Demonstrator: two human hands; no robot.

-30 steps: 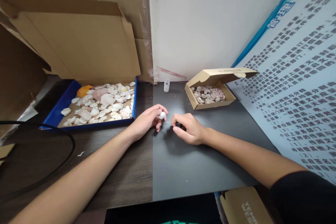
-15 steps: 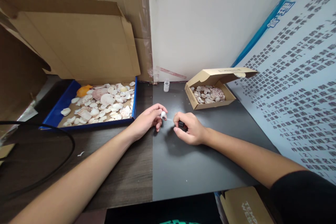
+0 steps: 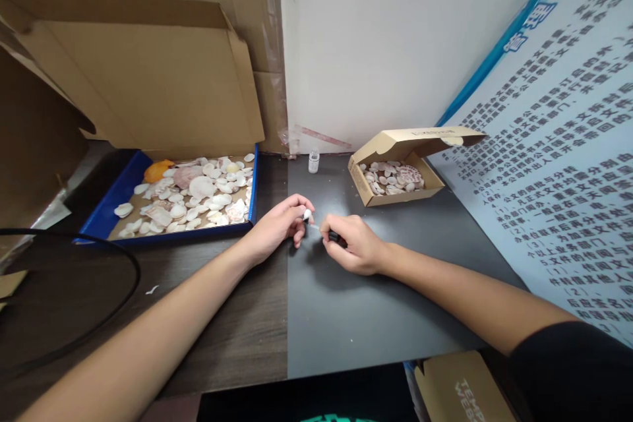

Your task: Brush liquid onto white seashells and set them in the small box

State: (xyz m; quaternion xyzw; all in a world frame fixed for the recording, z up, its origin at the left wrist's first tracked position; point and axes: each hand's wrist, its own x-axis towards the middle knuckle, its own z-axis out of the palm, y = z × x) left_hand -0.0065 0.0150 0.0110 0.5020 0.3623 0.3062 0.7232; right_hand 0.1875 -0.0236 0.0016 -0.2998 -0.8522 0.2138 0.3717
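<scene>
Between its thumb and fingers, my left hand [image 3: 283, 223] pinches a small white shell [image 3: 307, 214] above the dark table. Just to the right, my right hand [image 3: 355, 244] is closed round a small black-capped tool [image 3: 336, 237], whose pale, thin tip reaches toward the shell. Whether the tip touches the shell is too small to tell. Behind the hands a small clear bottle [image 3: 313, 161] with a label stands upright. Many shells [image 3: 198, 194] lie in the blue-edged box [image 3: 178, 235] on the left.
A small open cardboard box [image 3: 403, 197] with shells stands at the back right, its lid raised. A black cable [image 3: 137, 270] curves over the table's left side. A white panel [image 3: 366, 46] rises behind the table, and a printed board [image 3: 568, 145] leans at the right.
My right hand has moved slightly left, bringing the tool's tip nearer to the shell. The shell looks slightly turned in my left hand, which has otherwise barely moved.
</scene>
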